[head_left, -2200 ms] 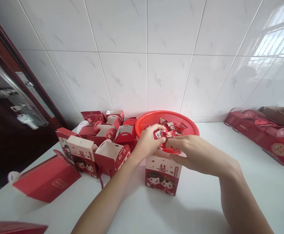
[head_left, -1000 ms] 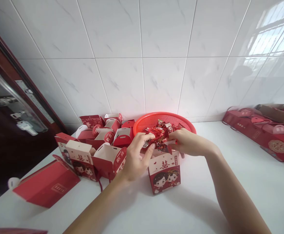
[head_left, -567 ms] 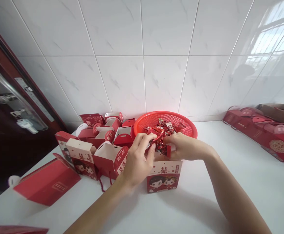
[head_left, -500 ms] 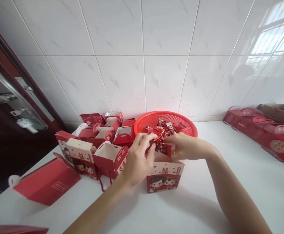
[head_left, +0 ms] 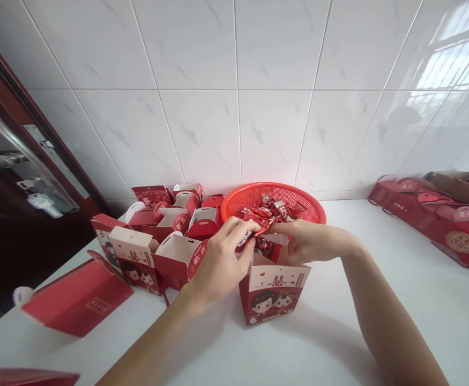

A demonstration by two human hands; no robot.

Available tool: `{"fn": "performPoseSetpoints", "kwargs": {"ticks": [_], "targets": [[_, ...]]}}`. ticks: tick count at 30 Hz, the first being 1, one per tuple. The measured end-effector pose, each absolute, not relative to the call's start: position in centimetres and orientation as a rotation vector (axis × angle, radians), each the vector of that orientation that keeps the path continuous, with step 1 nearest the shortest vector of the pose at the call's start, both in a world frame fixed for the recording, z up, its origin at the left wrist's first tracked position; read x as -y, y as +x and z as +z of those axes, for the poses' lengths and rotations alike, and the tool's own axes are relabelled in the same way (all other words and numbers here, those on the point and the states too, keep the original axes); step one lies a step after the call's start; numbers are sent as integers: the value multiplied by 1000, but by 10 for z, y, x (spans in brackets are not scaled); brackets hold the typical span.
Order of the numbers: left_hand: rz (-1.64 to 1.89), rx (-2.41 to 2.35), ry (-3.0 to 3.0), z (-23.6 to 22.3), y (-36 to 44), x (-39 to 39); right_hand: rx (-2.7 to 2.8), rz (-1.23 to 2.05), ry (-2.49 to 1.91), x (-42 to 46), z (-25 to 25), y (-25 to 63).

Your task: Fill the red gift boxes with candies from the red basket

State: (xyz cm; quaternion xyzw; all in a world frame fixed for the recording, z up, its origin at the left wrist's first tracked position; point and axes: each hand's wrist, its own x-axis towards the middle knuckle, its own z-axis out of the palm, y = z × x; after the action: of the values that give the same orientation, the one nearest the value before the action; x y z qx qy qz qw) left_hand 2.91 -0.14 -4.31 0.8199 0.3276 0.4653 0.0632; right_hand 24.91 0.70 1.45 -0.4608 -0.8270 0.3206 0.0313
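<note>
Red-and-cream cardboard box printed with two cartoon figures, open at the top, standing on the white tabletop between both forearms, just in front of the round red plastic mesh basket. Likely to tip or skid if caught at the rim by a knuckle or wrist, being narrow and apparently light; some risk, too, of spilling sweets outside if released off-centre. Left hand nearly closed, pinching shiny red wrapped sweets between thumb and fingertips near the box mouth. Right hand partly curled over the opening, with forefinger stretched toward those wrappers; impossible to tell whether gripping anything. More wrapped sweets lying in the basket. Clustered to the left, open-topped red cardboard boxes; well apart to the right, a long group of printed red boxes; behind everything, the pale tiled wall.
</note>
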Motion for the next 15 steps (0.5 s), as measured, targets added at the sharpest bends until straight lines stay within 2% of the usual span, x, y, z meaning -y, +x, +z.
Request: {"fn": "performPoseSetpoints", "kwargs": {"ticks": [15], "targets": [[1236,-965,2378,-29,19,4,2515,907,-1509,-7,10,248]]}}
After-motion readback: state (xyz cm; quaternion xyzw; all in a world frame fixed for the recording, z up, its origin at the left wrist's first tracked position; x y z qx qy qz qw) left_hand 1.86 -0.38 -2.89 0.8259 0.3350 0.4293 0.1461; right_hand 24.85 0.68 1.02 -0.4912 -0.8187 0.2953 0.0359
